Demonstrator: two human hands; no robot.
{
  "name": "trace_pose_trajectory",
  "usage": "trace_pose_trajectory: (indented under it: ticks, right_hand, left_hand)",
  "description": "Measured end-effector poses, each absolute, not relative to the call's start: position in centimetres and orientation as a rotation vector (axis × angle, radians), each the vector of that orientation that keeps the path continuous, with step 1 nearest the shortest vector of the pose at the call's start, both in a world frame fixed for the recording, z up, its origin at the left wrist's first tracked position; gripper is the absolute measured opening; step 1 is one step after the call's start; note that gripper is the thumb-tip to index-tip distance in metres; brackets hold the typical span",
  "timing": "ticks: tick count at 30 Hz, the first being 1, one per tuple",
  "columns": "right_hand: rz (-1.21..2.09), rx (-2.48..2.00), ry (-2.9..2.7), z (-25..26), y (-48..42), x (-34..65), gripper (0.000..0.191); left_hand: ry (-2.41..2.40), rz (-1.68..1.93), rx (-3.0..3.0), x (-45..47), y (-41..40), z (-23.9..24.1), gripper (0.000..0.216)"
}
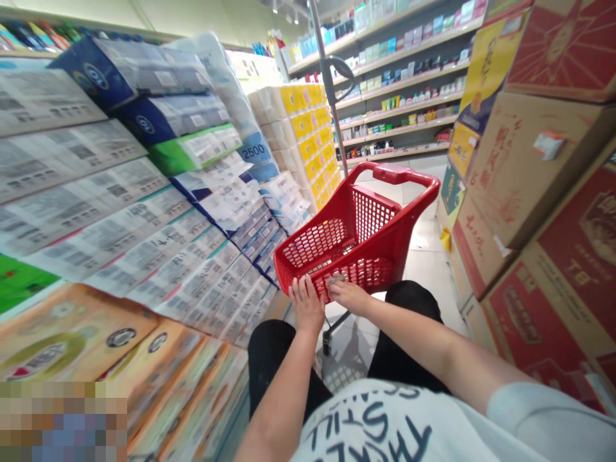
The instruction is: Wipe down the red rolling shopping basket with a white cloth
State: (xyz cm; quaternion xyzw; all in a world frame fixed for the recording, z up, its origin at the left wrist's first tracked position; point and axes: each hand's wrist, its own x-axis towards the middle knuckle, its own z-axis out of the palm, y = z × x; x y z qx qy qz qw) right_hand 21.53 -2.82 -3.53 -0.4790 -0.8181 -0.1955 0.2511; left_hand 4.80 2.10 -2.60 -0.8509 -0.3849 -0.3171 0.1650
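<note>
A red plastic shopping trolley basket (366,240) stands in the aisle just in front of my knees, and nothing shows inside it. My left hand (306,303) rests on its near rim with the fingers laid over the edge. My right hand (347,294) is at the same rim a little to the right, its fingers closed on a small grey thing that I cannot make out. Both forearms reach forward over my black trousers.
Stacked packs of tissue and toilet paper (144,212) wall the left side. Red and brown cardboard cartons (539,192) are piled on the right. A metal pole (332,96) rises behind the trolley. Product shelves (399,83) line the far end of the tiled aisle.
</note>
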Motion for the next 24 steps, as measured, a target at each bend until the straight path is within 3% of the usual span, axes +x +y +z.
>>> trace_pose_trajectory:
  ticks: [7,12,19,24]
  right_hand:
    - [-0.545,-1.331,-2.190,-3.8,-3.2,21.6,0.020]
    - [-0.504,-1.301,-2.161,-3.6,-3.2,21.4,0.025]
    - [-0.453,-1.301,-2.188,-3.4,-3.6,21.0,0.017]
    - [-0.402,-1.386,-2.059,-3.7,-3.2,21.0,0.027]
  left_hand:
    - [-1.111,-0.852,-2.455,4.6,1.4,-2.7,0.070]
    - [-1.065,-0.883,-2.391,4.4,2.1,-3.6,0.056]
    - [-1.052,-0.900,-2.412,4.0,3.2,-3.7,0.050]
    - [-1.087,-0.920,-2.406,4.3,2.9,-3.5,0.051]
